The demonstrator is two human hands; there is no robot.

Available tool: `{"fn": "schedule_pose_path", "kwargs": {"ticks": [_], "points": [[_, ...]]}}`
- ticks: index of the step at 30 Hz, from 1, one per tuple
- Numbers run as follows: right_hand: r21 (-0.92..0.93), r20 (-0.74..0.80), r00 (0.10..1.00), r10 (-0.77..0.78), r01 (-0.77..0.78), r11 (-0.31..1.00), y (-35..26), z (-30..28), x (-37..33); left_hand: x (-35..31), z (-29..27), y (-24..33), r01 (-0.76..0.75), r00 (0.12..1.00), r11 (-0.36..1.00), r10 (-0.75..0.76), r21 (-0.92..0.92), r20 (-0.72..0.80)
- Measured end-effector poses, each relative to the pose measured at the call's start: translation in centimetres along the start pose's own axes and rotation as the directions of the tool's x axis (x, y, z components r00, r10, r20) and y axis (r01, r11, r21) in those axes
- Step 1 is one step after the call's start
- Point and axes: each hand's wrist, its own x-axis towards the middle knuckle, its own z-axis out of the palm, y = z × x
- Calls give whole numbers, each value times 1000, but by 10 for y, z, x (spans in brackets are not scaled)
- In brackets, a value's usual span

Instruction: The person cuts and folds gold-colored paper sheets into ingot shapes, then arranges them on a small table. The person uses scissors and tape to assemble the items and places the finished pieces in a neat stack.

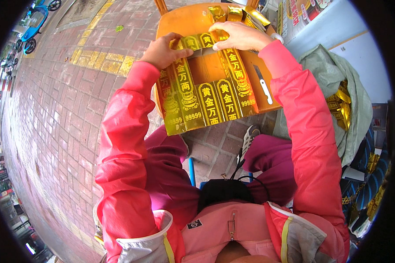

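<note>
A shiny gold paper sheet (186, 97) with dark-edged printed panels lies across the orange wooden chair seat (204, 70). Its middle is open, so the wood shows through, and its near edge hangs over the front of the seat. Along the far edge, a narrow strip is folded up. My left hand (163, 51) grips that strip at the left corner, thumb on the near side and fingers curled behind. At the right end, my right hand (240, 36) pinches the same strip between thumb and fingers. Fingertips behind the paper are partly hidden.
A white-handled knife (263, 85) lies right of the sheet. Folded gold paper pieces (235, 14) sit at the seat's back. On the right, a grey-green woven sack (324, 72) holds more gold paper (340, 105). A blue scooter (34, 24) stands far left on brick paving (74, 118).
</note>
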Motion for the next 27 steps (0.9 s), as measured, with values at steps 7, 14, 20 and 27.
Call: {"fn": "schedule_pose_path", "kwargs": {"ticks": [7, 14, 20, 27], "points": [[24, 1, 1000, -21, 21, 999, 2, 0, 2, -1, 0, 1, -13, 1000, 1000, 13, -10, 7], [26, 1, 1000, -10, 10, 1000, 3, -1, 3, 3, 2, -1, -64, 998, 998, 64, -13, -20], [27, -5, 1000, -18, 18, 999, 5, -2, 2, 9, -1, -2, -60, 998, 997, 59, -47, -8], [34, 26, 1000, -2, 1, 999, 4, -3, 0, 7, -1, 0, -50, 999, 998, 50, -33, -23]]}}
